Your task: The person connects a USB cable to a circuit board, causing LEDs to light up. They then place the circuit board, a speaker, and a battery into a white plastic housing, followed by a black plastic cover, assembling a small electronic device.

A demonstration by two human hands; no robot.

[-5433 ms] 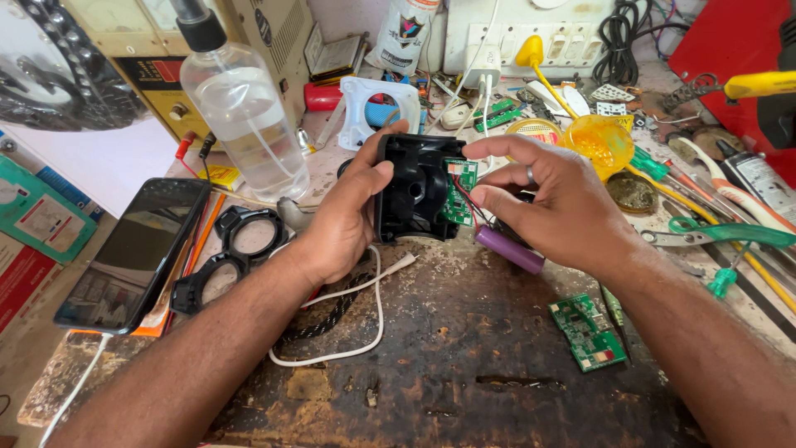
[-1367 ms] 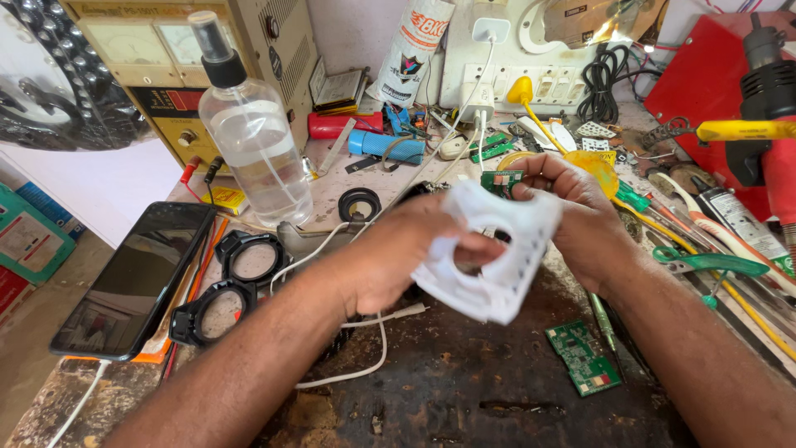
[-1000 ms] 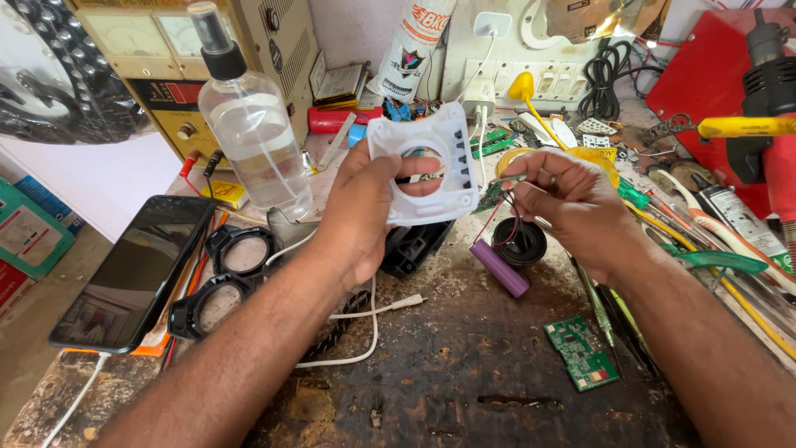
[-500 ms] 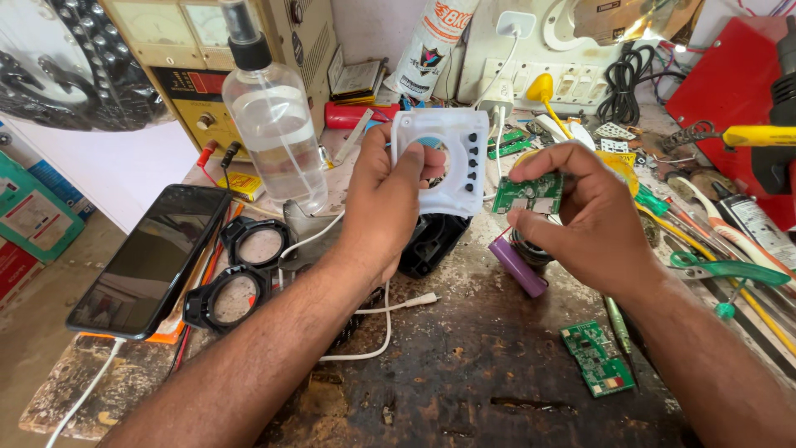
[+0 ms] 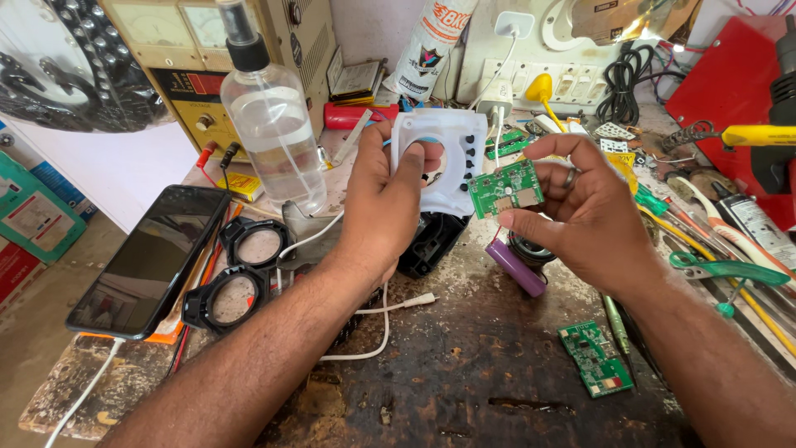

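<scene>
A crowded worktop (image 5: 464,373), dark and stained, fills the frame. At upper left stands a clear spray bottle (image 5: 269,124) with a black nozzle, in front of a yellow-faced meter box (image 5: 178,58). Left of centre a black smartphone (image 5: 153,257) lies face up with a white cable at its lower end, and just right of it sit two black round rings (image 5: 245,270), one above the other. A white cable (image 5: 373,319) loops across the middle of the worktop below the hands. At lower right lies a spare green circuit board (image 5: 595,358), well apart from the hands. The right edge is packed with tools: green-handled scissors (image 5: 730,270), a yellow-handled screwdriver (image 5: 759,135) and a red panel (image 5: 730,83) behind them. A white socket strip (image 5: 572,79) runs along the upper centre.

Nothing lies between the camera and the hands. The left hand (image 5: 385,199), at centre, is clamped on a white plastic housing (image 5: 444,158) with a round hole, fingers wrapped round its left edge, thumb showing through the hole. The right hand (image 5: 593,211), centre right, pinches a small green circuit board (image 5: 506,187) between thumb and fingertips, held just beside the housing's right edge. Under the hands rest a black casing (image 5: 431,245) and a purple cylindrical battery cell (image 5: 516,267) on the worktop
</scene>
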